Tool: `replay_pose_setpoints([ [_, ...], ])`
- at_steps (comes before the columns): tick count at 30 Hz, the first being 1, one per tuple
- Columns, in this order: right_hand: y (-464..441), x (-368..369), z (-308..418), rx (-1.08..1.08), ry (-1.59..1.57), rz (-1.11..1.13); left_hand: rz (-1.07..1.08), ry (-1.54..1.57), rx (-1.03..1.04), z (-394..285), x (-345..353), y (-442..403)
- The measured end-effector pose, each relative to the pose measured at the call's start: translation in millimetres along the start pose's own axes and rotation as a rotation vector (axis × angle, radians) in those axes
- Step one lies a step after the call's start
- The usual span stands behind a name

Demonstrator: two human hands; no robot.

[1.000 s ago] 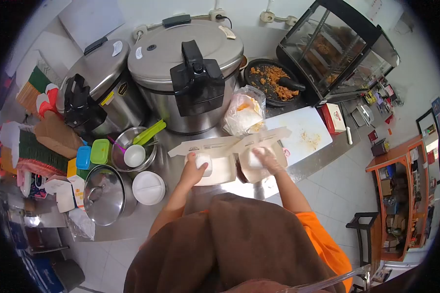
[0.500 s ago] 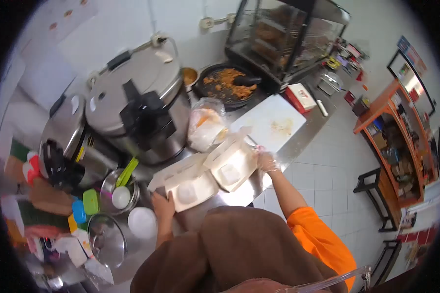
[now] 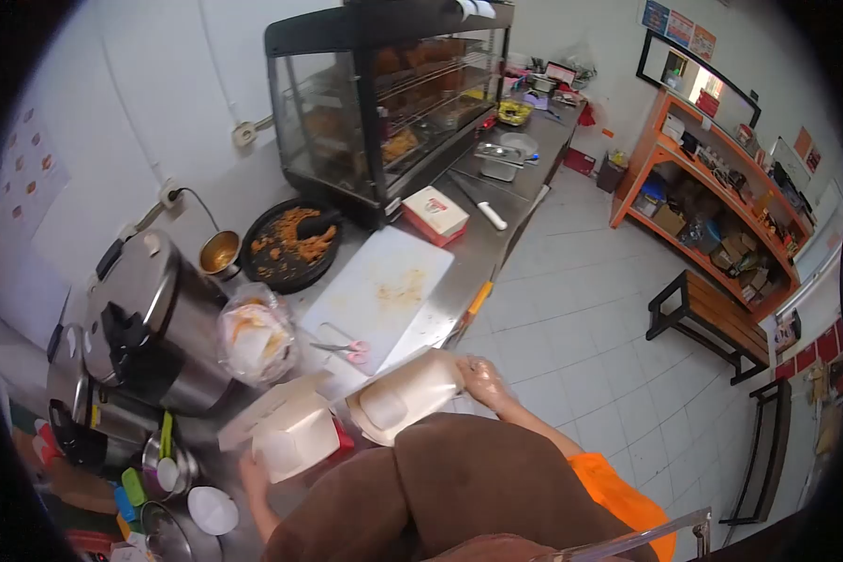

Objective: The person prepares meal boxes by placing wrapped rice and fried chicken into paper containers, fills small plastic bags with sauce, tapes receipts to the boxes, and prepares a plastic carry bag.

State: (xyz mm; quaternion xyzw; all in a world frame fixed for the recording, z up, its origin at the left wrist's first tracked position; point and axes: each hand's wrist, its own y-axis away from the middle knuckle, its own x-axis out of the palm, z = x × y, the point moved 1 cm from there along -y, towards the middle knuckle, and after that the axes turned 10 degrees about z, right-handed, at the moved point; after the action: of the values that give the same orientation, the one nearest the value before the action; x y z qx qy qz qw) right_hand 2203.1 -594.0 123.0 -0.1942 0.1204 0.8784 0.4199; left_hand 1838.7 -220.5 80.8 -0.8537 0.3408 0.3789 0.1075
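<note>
Two open cardboard food boxes lie side by side at the counter's front edge. A pale mound shows inside the left box [image 3: 304, 448] and another inside the right box [image 3: 417, 393]. My right hand [image 3: 484, 379], in a clear plastic glove, is closed on the outer edge of the right box, which looks tilted. My left hand [image 3: 253, 476] grips the left side of the left box, its fingers partly hidden. Something red shows between the boxes. Just beyond lie pink-handled scissors [image 3: 354, 350] on a white cutting board [image 3: 361, 272], beside a plastic bag [image 3: 256, 337].
Shredded brown food and a dark pestle lie in a black mortar [image 3: 262, 267]. Behind stands a glass display warmer [image 3: 318, 122]. A red-and-white box [image 3: 436, 214] and a knife [image 3: 490, 214] lie nearby. Large steel cookers [image 3: 173, 318] and bowls [image 3: 214, 510] crowd the left.
My view has turned to the right. The right box has moved away from the left one with my right hand and tilted. The scissors now show on the board.
</note>
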Motion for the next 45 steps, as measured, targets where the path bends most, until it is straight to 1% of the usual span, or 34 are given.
replay_pose_setpoints([
  [1, 12, -25, -15, 0.0, -0.051, -0.006, 0.056, 0.013, -0.01, -31, 15, -5],
  [2, 25, -46, -42, 0.054, -0.184, -0.04, 0.112, 0.022, -0.022, -63, 28, -10],
  [3, 35, -65, -65, 0.106, -0.319, -0.075, 0.173, 0.078, 0.016, -103, 43, -15],
  [4, 49, -90, -59, 0.144, -0.309, -0.146, 0.235, 0.134, 0.051, -141, 58, -22],
  [5, 67, -115, -50, 0.183, -0.295, -0.216, 0.297, 0.11, 0.052, -163, 76, -34],
  [6, 79, -136, -43, 0.211, -0.258, -0.272, 0.359, 0.087, 0.054, -178, 100, -47],
  [8, 95, -170, -41, 0.26, -0.184, -0.39, 0.346, 0.166, 0.091, -193, 158, -76],
  [10, 99, -193, -59, 0.258, -0.267, -0.486, 0.357, 0.1, 0.161, -206, 217, -109],
  [11, 99, -203, -68, 0.258, -0.31, -0.538, 0.364, 0.066, 0.2, -222, 236, -121],
  [12, 97, -212, -77, 0.262, -0.398, -0.578, 0.39, 0.108, 0.217, -237, 254, -131],
  [14, 89, -228, -93, 0.265, -0.57, -0.661, 0.445, 0.195, 0.253, -290, 286, -145],
  [15, 82, -238, -100, 0.268, -0.595, -0.696, 0.46, 0.161, 0.259, -311, 301, -153],
  [18, 53, -271, -128, 0.261, -0.638, -0.772, 0.509, 0.115, 0.298, -369, 346, -180],
  [20, 35, -298, -158, 0.246, -0.628, -0.783, 0.536, 0.098, 0.277, -409, 381, -196],
  [21, 23, -313, -156, 0.259, -0.62, -0.809, 0.546, 0.09, 0.265, -427, 393, -206],
  [22, 8, -330, -151, 0.264, -0.616, -0.836, 0.508, 0.161, 0.331, -425, 427, -223],
  [23, -7, -345, -147, 0.274, -0.614, -0.861, 0.525, 0.119, 0.332, -444, 443, -235],
  [25, -36, -376, -151, 0.256, -0.615, -0.898, 0.52, 0.161, 0.353, -487, 466, -254],
  [26, -50, -390, -156, 0.247, -0.617, -0.914, 0.536, 0.17, 0.314, -506, 476, -268],
  [29, -93, -424, -181, 0.213, -0.589, -0.948, 0.398, 0.145, 0.346, -540, 508, -319],
  [30, -106, -432, -190, 0.21, -0.574, -0.94, 0.375, 0.101, 0.359, -546, 515, -335],
  [31, -120, -439, -199, 0.21, -0.562, -0.931, 0.389, 0.02, 0.315, -564, 507, -344],
  [33, -147, -452, -205, 0.214, -0.569, -0.896, 0.353, 0.039, 0.361, -570, 512, -368],
  [35, -180, -465, -207, 0.204, -0.604, -0.848, 0.302, -0.003, 0.306, -575, 515, -376],
  [38, -221, -494, -264, 0.21, -0.406, -0.771, 0.268, -0.057, 0.205, -581, 519, -382],
  [39, -235, -502, -277, 0.213, -0.414, -0.718, 0.266, -0.073, 0.164, -583, 522, -383],
  [41, -275, -520, -278, 0.222, -0.427, -0.606, 0.182, -0.071, 0.106, -586, 530, -386],
  [44, -335, -543, -286, 0.132, -0.26, -0.461, 0.084, -0.05, 0.037, -593, 540, -400],
  [45, -353, -551, -287, 0.15, -0.231, -0.389, 0.064, -0.035, 0.015, -597, 543, -404],
])
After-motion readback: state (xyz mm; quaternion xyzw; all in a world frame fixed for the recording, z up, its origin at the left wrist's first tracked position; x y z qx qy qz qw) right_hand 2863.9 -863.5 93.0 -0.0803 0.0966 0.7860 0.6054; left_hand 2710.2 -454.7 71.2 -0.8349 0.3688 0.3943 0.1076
